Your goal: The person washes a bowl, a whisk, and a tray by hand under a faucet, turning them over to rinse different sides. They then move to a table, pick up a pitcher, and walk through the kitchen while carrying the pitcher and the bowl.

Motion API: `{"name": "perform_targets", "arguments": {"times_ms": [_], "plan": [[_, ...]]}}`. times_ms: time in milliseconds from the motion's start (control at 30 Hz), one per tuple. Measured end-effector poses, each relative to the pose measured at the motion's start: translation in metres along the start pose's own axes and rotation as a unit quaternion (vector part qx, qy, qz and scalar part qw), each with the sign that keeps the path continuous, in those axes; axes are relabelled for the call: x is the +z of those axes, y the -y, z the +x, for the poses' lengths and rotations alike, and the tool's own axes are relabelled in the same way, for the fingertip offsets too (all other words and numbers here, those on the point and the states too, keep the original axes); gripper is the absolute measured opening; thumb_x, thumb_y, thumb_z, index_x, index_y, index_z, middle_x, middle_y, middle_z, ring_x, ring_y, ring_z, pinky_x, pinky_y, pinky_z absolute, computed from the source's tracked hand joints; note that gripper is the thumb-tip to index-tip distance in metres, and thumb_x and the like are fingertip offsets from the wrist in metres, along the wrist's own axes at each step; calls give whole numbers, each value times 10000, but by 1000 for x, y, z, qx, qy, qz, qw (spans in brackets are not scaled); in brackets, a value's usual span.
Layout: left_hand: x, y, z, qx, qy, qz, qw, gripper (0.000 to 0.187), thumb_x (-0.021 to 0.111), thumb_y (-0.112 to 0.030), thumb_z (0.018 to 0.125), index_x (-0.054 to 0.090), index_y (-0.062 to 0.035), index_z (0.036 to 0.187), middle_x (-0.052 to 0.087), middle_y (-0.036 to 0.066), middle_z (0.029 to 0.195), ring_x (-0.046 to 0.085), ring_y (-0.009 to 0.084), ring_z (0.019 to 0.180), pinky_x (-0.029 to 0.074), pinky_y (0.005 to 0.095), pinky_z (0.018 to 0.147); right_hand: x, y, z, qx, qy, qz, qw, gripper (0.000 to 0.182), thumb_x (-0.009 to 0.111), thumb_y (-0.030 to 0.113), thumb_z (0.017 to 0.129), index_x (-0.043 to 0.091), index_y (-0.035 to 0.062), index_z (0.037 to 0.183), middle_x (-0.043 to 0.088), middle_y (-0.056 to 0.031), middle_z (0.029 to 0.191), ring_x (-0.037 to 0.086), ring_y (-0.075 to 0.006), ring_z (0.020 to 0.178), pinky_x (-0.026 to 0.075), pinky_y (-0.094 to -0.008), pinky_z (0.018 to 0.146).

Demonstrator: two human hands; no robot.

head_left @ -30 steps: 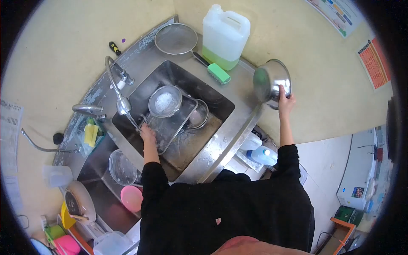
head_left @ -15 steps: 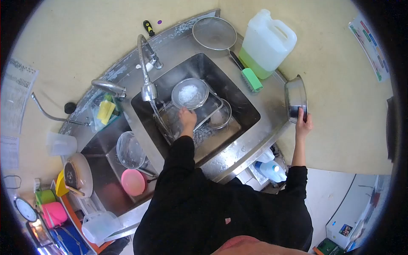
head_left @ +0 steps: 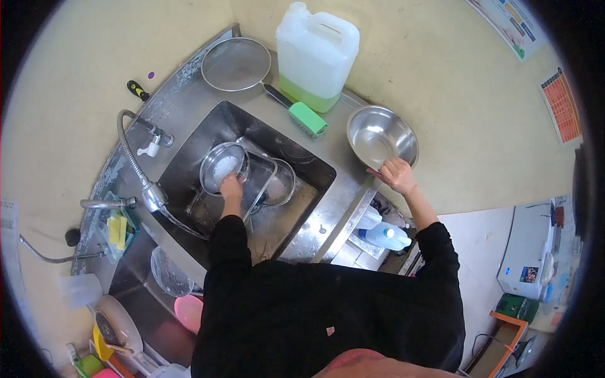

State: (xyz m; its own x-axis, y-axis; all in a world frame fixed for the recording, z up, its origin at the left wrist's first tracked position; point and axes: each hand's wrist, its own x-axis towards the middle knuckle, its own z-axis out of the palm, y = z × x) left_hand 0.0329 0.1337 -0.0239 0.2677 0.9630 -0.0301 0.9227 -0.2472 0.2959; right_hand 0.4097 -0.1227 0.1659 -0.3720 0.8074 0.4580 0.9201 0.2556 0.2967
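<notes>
My right hand is closed on the near rim of an empty-looking steel bowl, which rests on the right end of the steel counter. My left hand reaches down into the sink and is closed at the near edge of a small round metal bowl with white foam in it. Beside that bowl lie a rectangular metal tray and another round metal bowl. Water runs from the spray faucet into the same sink.
Behind the sink are a round strainer, a green brush and a jug of green liquid. A second basin at the left holds a clear lid and a pink bowl. Yellow sponges sit by the wall.
The steel bowl has gone from tilted on its side to lying open side up on the counter, my right hand still on its rim. My left hand has moved onto the foamy bowl. The view has shifted right.
</notes>
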Motion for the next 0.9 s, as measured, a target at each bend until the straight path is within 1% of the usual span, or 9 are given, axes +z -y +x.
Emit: {"name": "perform_targets", "arguments": {"times_ms": [233, 333, 400, 567, 600, 667, 733, 767, 900], "plan": [[-50, -18, -9, -23, -233, -193, 953, 278, 537, -283, 786, 562, -26, 890, 580, 208, 780, 559, 367, 753, 421, 430, 647, 29, -13, -2, -26, 58, 14, 998, 218, 592, 213, 706, 416, 97, 652, 430, -32, 605, 486, -171, 566, 405, -291, 495], [-78, -29, -18, -53, -209, -236, 948, 280, 542, -267, 785, 566, -11, 897, 575, 210, 784, 554, 371, 745, 417, 427, 644, 34, -14, -2, 8, 78, 13, 997, 225, 601, 223, 715, 428, 88, 662, 446, -46, 614, 502, -199, 573, 408, -310, 502], [-82, -28, -26, 3, -238, -226, 944, 277, 548, -259, 783, 566, -1, 881, 571, 210, 777, 550, 371, 730, 419, 423, 641, 31, -11, 3, 34, 77, 19, 996, 224, 608, 212, 718, 433, 83, 666, 455, -47, 618, 508, -207, 579, 409, -316, 506], [-89, -16, -55, 44, -307, -271, 911, 246, 552, -220, 786, 567, 18, 845, 568, 191, 751, 544, 351, 684, 422, 383, 613, 1, -1, 20, 163, -49, 87, 982, 184, 627, 143, 721, 469, 61, 681, 488, -78, 596, 506, -251, 540, 396, -320, 480], [-99, -24, -68, -3, -340, -297, 892, 239, 554, -210, 792, 565, 24, 840, 575, 176, 730, 550, 313, 637, 420, 354, 587, -9, 5, 22, 209, -79, 100, 970, 176, 630, 130, 723, 475, 55, 684, 501, -88, 597, 506, -262, 532, 394, -315, 475], [-106, -26, -82, -33, -328, -364, 871, 229, 555, -201, 798, 564, 24, 841, 575, 142, 688, 538, 232, 583, 416, 316, 566, -11, 9, 18, 379, -202, 225, 874, 152, 577, 156, 797, 519, 28, 741, 554, -61, 629, 510, -203, 508, 390, -286, 470], [-113, -29, -94, -58, -308, -399, 861, 223, 558, -194, 800, 561, 26, 833, 569, 119, 671, 523, 184, 573, 412, 292, 558, -21, 10, 28, 512, -322, 343, 719, 167, 540, 176, 833, 537, 17, 779, 566, -36, 651, 510, -157, 519, 392, -276, 474], [-117, -29, -100, -73, -299, -415, 856, 221, 560, -191, 800, 559, 27, 829, 566, 108, 662, 515, 160, 568, 411, 280, 554, -6, 1, 16, 570, -354, 435, 601, 236, 499, 220, 859, 533, -13, 866, 557, -31, 731, 518, -139, 626, 427, -300, 549], [-122, -35, -117, -60, -315, -445, 836, 206, 549, -174, 812, 555, 31, 820, 559, 67, 661, 490, 115, 586, 402, 257, 562, 47, -17, -18, 653, -423, 516, 359, 350, 390, 284, 894, 498, -34, 991, 532, -92, 997, 502, -185, 913, 389, -318, 821]]}}
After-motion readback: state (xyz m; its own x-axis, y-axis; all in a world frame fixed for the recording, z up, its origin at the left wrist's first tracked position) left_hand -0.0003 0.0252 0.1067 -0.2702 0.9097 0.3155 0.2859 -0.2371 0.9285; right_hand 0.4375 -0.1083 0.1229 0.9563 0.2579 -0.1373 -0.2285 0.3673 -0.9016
